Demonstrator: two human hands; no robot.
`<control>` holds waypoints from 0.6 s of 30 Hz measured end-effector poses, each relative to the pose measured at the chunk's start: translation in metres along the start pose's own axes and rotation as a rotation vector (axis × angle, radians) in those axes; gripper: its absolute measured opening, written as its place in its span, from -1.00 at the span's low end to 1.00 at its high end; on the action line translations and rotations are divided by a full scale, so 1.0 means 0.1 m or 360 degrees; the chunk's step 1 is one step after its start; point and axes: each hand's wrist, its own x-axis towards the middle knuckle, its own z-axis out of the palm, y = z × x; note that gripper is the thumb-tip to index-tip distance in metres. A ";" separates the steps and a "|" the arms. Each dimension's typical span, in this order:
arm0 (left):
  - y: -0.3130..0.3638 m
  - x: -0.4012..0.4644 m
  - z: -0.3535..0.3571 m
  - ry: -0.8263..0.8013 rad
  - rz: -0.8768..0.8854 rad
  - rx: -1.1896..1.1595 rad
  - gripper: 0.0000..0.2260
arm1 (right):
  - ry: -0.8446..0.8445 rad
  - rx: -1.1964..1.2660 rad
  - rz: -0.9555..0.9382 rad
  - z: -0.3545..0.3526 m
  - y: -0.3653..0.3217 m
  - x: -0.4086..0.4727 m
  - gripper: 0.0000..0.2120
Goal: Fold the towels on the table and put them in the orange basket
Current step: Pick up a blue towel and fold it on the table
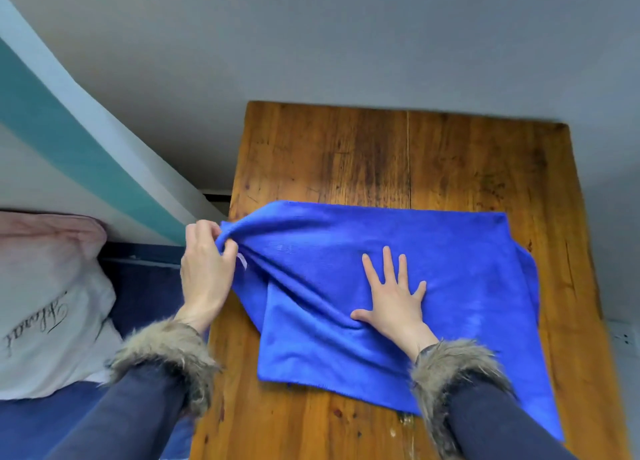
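Blue towel (433, 251) lies mid-table (381, 154), partly folded. Left hand (204, 269), at 9 o'clock, grip pinched tight on the towel's lifted left corner. Right hand (394, 296), fingers spread flat, presses the towel's centre. Pillow (45, 303) far left.

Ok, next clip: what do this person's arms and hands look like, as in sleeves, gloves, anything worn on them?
Both hands, left hand and right hand, are bare: no gloves, and no rings or watch visible. Each arm wears a dark navy sleeve, left sleeve and right sleeve, ending at the wrist in a shaggy grey-brown fur cuff, left cuff and right cuff.
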 end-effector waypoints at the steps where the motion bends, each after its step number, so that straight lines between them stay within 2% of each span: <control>1: 0.00 0.04 -0.01 -0.0021 0.0072 -0.0040 -0.88 | -0.0006 0.0008 0.0009 -0.01 -0.01 0.00 0.03; 3: -0.02 0.07 0.03 -0.0172 0.0184 -0.0149 -0.81 | -0.0016 0.0010 0.0025 -0.02 -0.01 0.01 0.04; 5: -0.08 0.04 0.12 -0.0301 0.0184 -0.0239 -0.65 | -0.0020 0.0008 0.0034 -0.02 -0.01 0.01 0.05; 6: -0.11 0.01 0.16 -0.0324 0.0074 -0.0310 -0.58 | -0.0020 0.0006 0.0037 -0.02 -0.02 0.01 0.05; 8: -0.17 -0.08 0.22 -0.0230 -0.0316 -0.0481 -0.52 | -0.0019 -0.0002 0.0039 -0.02 -0.02 0.01 0.05; 11: -0.30 -0.30 0.26 -0.0084 -0.0676 -0.0443 -0.61 | -0.0024 0.0009 0.0044 -0.03 -0.01 0.01 0.05; 13: -0.39 -0.44 0.29 -0.0167 -0.0769 -0.0325 -0.71 | -0.0033 0.0022 0.0051 -0.05 -0.01 0.02 0.05; 18: -0.42 -0.64 0.31 -0.0427 -0.0814 -0.0015 -0.78 | -0.0046 0.0018 0.0065 -0.08 -0.04 0.00 0.05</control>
